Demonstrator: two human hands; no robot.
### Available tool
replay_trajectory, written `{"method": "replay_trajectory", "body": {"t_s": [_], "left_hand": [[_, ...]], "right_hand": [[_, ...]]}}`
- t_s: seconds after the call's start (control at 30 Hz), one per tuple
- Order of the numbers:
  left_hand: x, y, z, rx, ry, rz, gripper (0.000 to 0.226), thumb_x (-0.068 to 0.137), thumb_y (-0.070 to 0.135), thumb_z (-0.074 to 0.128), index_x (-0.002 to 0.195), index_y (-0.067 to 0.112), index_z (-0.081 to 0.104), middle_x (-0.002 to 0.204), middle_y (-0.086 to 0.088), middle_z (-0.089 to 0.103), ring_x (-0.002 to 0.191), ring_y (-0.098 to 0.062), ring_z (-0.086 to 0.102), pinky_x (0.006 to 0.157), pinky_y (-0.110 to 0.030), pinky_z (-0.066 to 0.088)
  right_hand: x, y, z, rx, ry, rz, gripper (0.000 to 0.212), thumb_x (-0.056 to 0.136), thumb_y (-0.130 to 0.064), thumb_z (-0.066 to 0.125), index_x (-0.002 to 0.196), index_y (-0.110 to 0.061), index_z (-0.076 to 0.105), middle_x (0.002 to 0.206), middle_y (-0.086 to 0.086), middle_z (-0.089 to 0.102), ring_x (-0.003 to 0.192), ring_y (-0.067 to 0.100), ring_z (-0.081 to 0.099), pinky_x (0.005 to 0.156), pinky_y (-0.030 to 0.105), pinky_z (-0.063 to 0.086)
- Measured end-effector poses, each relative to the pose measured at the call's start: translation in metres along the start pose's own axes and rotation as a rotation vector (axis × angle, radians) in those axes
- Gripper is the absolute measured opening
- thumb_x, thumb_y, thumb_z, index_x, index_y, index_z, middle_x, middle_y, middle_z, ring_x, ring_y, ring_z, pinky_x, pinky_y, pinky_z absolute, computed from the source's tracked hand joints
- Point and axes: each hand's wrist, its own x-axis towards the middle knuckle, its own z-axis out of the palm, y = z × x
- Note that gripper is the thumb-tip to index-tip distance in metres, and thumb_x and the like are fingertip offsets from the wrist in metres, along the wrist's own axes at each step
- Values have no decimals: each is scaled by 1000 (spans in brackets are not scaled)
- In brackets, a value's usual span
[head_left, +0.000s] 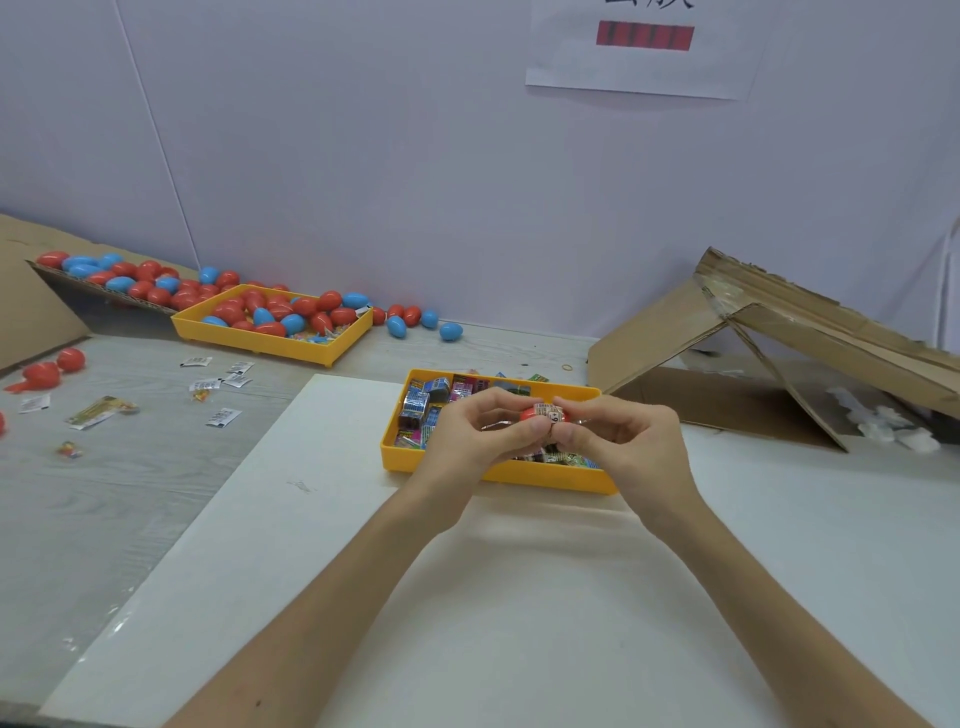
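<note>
both hands, left hand (470, 434) and right hand (621, 441), pinching a red egg (543, 414) wrapped with a label, above the yellow tray (405, 457) of packets.

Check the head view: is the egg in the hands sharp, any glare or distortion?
Head view: red egg between the left hand and right hand is slightly soft, its label unreadable; lighting even, shadows faint; wide-angle slants the wall seam.

You can read nothing: the sheet's (644, 70) characters are cut off, its red bar (645, 35) blurred, print on the egg's (529, 414) wrapper (550, 413) and the packets (223, 417) too small.
</note>
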Motion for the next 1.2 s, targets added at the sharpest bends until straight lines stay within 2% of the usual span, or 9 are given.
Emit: {"method": "replay_trajectory", "body": {"t_s": [0.17,0.5,0.67,0.8,0.9,0.97,1.07,1.13,1.2], "left_hand": [[0,5,-1,-190,-57,-44,24,77,16,75,100,16,78,102,-8,76,97,-19,72,82,-25,58],[0,2,-1,-125,-46,-40,28,88,-3,70,106,17,76,101,-1,76,99,-19,72,82,-23,57],[0,2,-1,-186,-67,-23,28,80,7,75,106,18,77,100,-2,76,99,-20,72,83,-23,57],[1,1,-1,-113,-83,18,31,77,17,77,108,14,75,101,-5,75,99,-21,72,82,-27,58],[3,3,-2,-119,-38,43,27,80,23,74,105,12,73,97,-6,76,90,-19,72,77,-27,59],[4,4,-6,46,79,154,16,88,23,72,100,13,73,88,-2,76,81,-14,72,72,-24,58],[8,0,-22,883,289,472,6,94,16,70,95,17,76,90,8,75,88,-6,68,78,-21,54],[9,-3,-30,1151,261,403,13,95,20,67,104,21,76,105,7,73,101,-8,63,88,-25,52],[10,-8,-34,1230,177,243,19,97,25,61,111,24,74,111,8,70,103,-11,61,88,-33,53]], "right_hand": [[4,0,-5,179,-13,91,43,82,-25,74,123,-16,69,108,9,76,100,25,73,79,27,59],[5,0,-8,72,10,53,12,77,-23,76,88,-21,81,92,6,77,89,21,73,78,27,59],[3,-3,-5,115,-22,66,23,79,-25,77,102,-27,78,99,4,77,95,21,73,80,27,59],[3,-4,-5,40,-44,68,30,79,-24,77,108,-17,76,100,6,77,94,19,73,77,24,57],[6,-1,-7,269,-66,259,31,83,-23,71,111,-8,73,105,10,75,95,20,71,77,25,57],[10,0,-12,453,-53,412,34,83,-21,68,114,-7,71,110,11,74,97,19,72,80,24,58],[20,0,-19,596,14,559,39,84,-17,68,120,-5,65,114,12,73,103,21,72,82,25,59],[33,0,-19,611,39,659,33,91,-13,65,122,-2,62,114,16,73,103,24,73,80,28,61],[54,-7,-18,640,69,720,29,96,-8,60,122,3,59,111,20,73,99,25,74,76,29,62]]}}
